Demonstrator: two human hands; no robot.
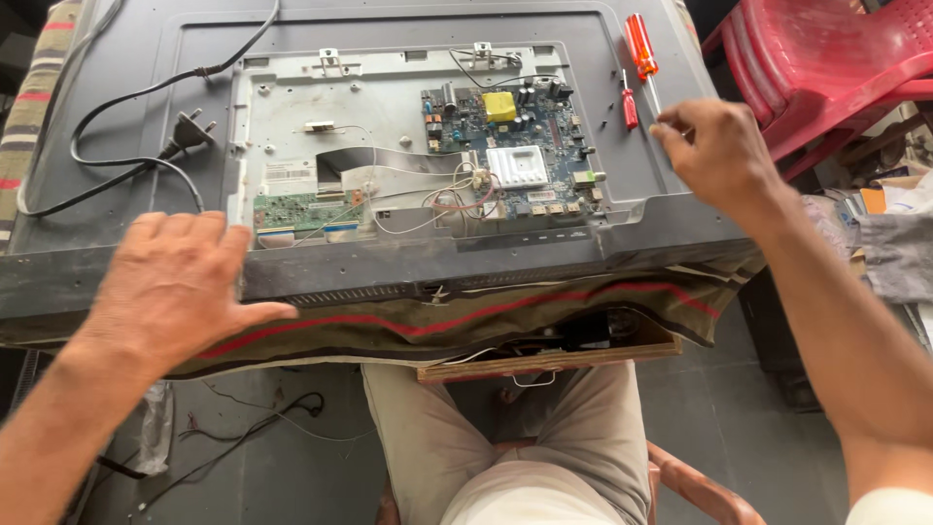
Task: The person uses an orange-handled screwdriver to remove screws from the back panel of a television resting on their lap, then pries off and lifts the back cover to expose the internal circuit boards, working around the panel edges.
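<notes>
- Striped cloth [457, 326] under one opened television [408, 146]; two circuit boards, one white label.
- My left hand [170, 292] spread flat on its edge.
- My right hand [714, 146] pinches one of two red screwdrivers [639, 47].

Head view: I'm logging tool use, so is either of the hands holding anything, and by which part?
The right hand pinches the metal shaft of the larger red screwdriver, near its tip. The left hand holds nothing; it rests flat on the television's back.
</notes>
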